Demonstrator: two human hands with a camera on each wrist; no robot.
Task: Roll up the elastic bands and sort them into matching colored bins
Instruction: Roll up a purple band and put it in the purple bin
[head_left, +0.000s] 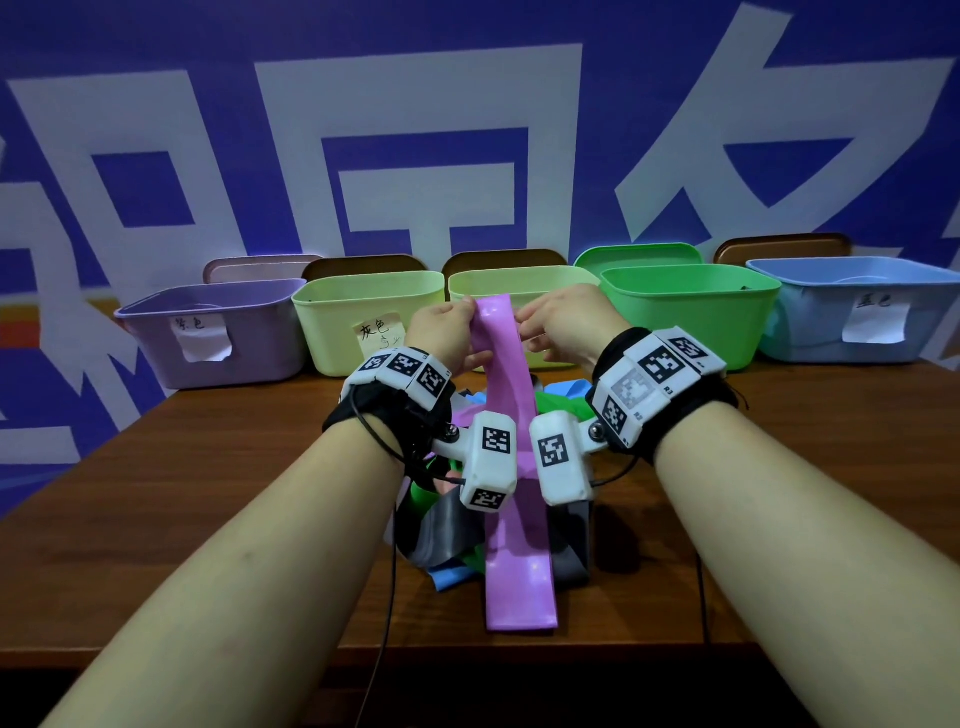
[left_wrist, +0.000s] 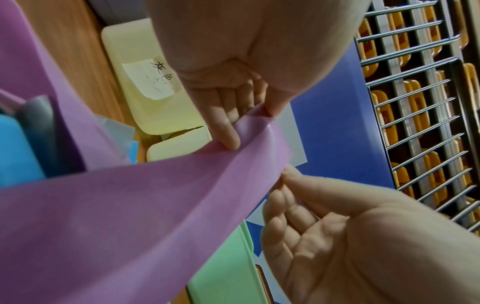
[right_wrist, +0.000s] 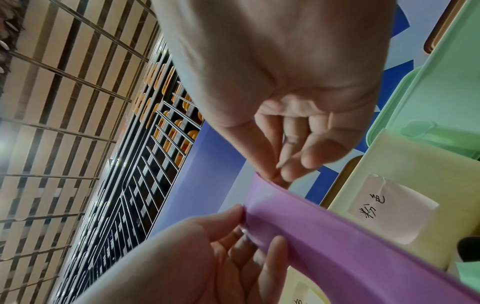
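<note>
Head view high; wrist views close beneath.

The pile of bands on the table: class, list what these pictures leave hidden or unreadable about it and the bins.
- Pile of bands, head view: the wrist cameras and the pink band cover most of it, so no count.
- Purple bin, head view: label too small to read.
- Bin insides, head view: hidden by the walls.
- Green bin, left wrist view: mostly behind the pink band.

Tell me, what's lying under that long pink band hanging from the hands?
Under the pink band sits a tangled pile of bands on the wooden table: grey, green and blue ones show at its sides. Whatever lies directly beneath the band, or under the wrist cameras, is covered.
</note>
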